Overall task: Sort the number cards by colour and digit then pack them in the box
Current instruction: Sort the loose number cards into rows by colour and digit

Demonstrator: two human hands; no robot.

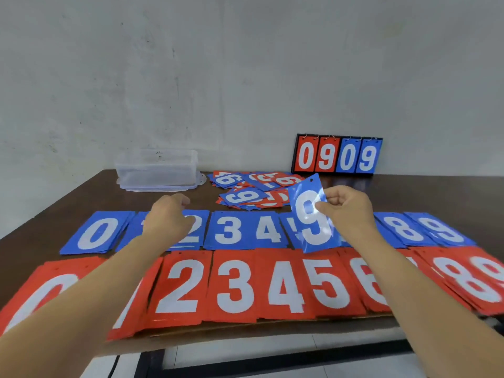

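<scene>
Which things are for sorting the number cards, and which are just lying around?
For the job: blue 9 card, right hand holding it, blue row, red row, mixed pile, box.
Lying about: scoreboard by the wall.

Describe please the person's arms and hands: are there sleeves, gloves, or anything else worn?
Both forearms are bare, with no sleeve in view. The left hand and the right hand have no gloves, and no watch, bracelet or ring shows.

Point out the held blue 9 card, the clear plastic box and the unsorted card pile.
blue 9 card (313,232), head view, white digit's lower part.
clear plastic box (156,170), head view, front wall.
unsorted card pile (242,197), head view, top blue card.
</scene>
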